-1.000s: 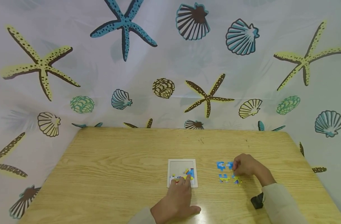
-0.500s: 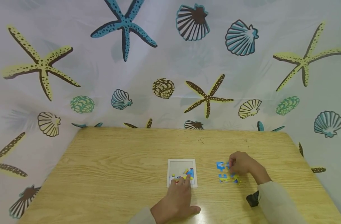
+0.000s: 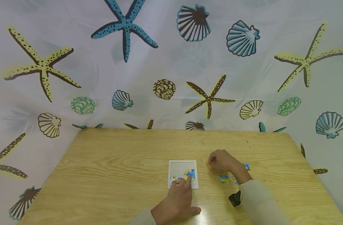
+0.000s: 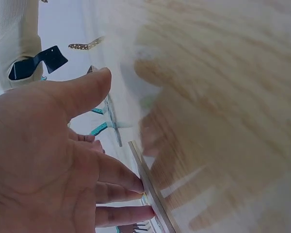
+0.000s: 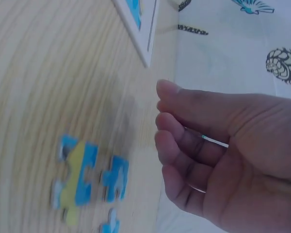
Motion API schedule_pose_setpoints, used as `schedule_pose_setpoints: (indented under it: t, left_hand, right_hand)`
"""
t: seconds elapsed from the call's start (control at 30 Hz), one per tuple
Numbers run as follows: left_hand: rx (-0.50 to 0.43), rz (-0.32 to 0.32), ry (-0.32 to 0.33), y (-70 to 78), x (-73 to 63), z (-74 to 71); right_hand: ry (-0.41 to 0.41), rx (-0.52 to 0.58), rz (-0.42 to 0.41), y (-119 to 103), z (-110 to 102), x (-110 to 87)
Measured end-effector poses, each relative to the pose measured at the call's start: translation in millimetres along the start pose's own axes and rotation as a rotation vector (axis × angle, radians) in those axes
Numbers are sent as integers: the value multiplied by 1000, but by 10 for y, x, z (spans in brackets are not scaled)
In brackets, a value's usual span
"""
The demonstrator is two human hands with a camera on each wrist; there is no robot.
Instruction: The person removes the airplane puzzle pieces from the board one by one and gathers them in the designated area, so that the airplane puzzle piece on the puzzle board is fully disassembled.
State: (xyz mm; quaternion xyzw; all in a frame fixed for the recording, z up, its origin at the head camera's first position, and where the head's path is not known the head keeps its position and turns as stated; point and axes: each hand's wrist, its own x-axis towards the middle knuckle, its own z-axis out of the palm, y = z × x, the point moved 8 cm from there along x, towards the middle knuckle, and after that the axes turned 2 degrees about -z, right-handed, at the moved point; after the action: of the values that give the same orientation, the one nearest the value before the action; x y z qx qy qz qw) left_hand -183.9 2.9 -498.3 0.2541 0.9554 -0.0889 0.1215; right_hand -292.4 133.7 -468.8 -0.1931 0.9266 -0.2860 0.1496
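Observation:
My left hand rests on the near part of the square jigsaw tray, its fingertips over the pieces inside and its thumb out to the side. Several fitted puzzle pieces show blue, yellow and red in the tray's lower and right part. My right hand hovers between the tray and the loose pieces, fingers bent toward the thumb. I cannot tell whether a piece is between its fingertips. Beneath that hand and wrist lie loose pieces, also seen as a blue piece and a yellow-and-blue shape in the right wrist view.
Another blue piece lies on the wooden table beyond my right wrist. A black strap piece hangs at the right sleeve. Behind the table hangs a curtain printed with starfish and shells.
My right hand has moved left from over the loose pieces toward the tray, uncovering a blue piece on its right. The left hand stays in place on the tray.

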Motion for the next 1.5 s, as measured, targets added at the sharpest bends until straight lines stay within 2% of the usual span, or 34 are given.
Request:
schedule_pose_setpoints:
  t: [0.17,0.3,0.4,0.6,0.97,1.5]
  left_hand:
    - [3,4,5,0,-10,7]
    - [-1,5,14,3,-8,5]
    - [-39,-1,11,-7,4,-4]
    - [-53,46,-5,30,-4,-28]
    - [36,42,18,54,-35,-47]
    - [46,40,41,56,-50,-52]
  right_hand:
    - [-10,4,-29,-161,107,77]
    - [-19,-18,-82,-275,237,133]
    - [-19,-20,-115,-343,340,175]
    - [-28,-29,-143,-435,486,217]
    - [-51,-95,-128,-519,561,253]
    - [-59,-95,-80,-533,560,277]
